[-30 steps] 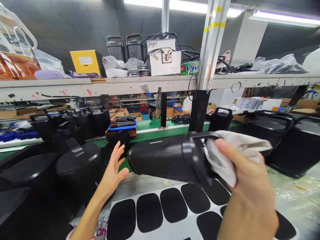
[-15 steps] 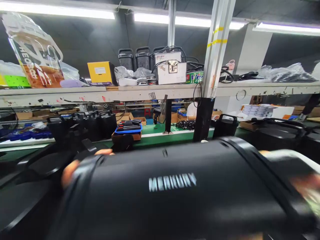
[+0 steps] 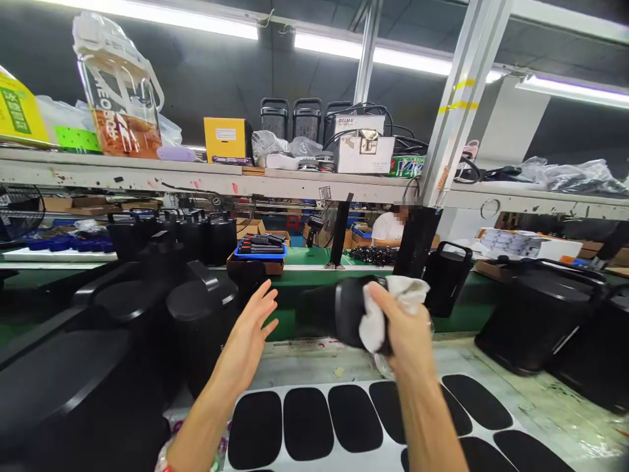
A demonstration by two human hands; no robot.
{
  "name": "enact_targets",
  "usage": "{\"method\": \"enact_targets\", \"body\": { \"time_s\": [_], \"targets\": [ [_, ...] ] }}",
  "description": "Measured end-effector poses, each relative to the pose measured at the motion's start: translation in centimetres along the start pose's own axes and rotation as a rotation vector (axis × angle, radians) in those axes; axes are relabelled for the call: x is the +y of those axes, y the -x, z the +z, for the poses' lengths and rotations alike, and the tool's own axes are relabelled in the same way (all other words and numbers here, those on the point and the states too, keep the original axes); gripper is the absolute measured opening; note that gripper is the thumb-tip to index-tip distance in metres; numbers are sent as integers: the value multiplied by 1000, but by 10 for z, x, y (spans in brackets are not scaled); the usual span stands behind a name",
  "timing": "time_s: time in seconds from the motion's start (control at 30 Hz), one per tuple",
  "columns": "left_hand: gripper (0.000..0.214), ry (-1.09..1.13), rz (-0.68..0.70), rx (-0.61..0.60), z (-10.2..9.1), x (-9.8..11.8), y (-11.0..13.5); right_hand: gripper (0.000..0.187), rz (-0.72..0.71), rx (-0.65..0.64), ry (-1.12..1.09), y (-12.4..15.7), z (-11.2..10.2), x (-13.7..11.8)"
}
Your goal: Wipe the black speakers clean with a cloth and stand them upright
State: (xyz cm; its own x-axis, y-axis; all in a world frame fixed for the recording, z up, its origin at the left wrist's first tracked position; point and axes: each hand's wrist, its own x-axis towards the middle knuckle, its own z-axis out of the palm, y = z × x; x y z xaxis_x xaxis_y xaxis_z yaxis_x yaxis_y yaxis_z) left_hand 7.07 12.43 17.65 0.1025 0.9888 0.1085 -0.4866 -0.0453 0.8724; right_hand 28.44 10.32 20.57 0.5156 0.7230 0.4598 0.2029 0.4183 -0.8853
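Observation:
My left hand [image 3: 250, 328] is raised with its fingers apart and holds nothing. It is close to a black handled speaker case [image 3: 199, 298] that stands upright to its left. My right hand [image 3: 407, 328] is wrapped around a white cloth [image 3: 410, 292] and a black object [image 3: 351, 311] with a thick, rounded body. Motion blurs the far end of that object, so its exact kind is unclear. Below both hands lies a white sheet with rows of black rounded pads [image 3: 308, 423].
More black cases stand at left, and others [image 3: 543, 314] at right. A blue tray [image 3: 260, 249] of black tools sits on a box ahead. Overhead runs a shelf [image 3: 196, 180] with a large bottle [image 3: 122, 98]; a metal post [image 3: 464, 98] rises at right. A person [image 3: 388, 226] sits beyond.
The black MERKURY case that both hands held across the front is out of them. My left hand is now empty, and my right hand has the cloth and black object over the bench.

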Motion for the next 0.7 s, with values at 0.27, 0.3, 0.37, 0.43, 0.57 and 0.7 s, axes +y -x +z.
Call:
{"method": "enact_targets", "body": {
  "time_s": [0.27, 0.3, 0.37, 0.43, 0.57, 0.7],
  "targets": [
    [44, -172, 223, -78, 4, 42, 42, 28, -232, -483, 891, -81, 69, 107],
    [42, -190, 239, -76, 4, 43, 44, 30, -223, -555, 976, -85, 67, 115],
    [37, -226, 261, -74, 3, 44, 47, 33, -196, -665, 1114, -86, 63, 127],
    [35, -261, 255, -82, 3, 44, 47, 35, -161, -726, 1202, -80, 62, 134],
    [32, -336, 206, -90, 1, 38, 42, 36, -91, -781, 1199, -57, 66, 125],
    [36, -397, 157, -60, -4, 26, 36, 31, -16, -829, 968, -38, 37, 89]
  ]
}}
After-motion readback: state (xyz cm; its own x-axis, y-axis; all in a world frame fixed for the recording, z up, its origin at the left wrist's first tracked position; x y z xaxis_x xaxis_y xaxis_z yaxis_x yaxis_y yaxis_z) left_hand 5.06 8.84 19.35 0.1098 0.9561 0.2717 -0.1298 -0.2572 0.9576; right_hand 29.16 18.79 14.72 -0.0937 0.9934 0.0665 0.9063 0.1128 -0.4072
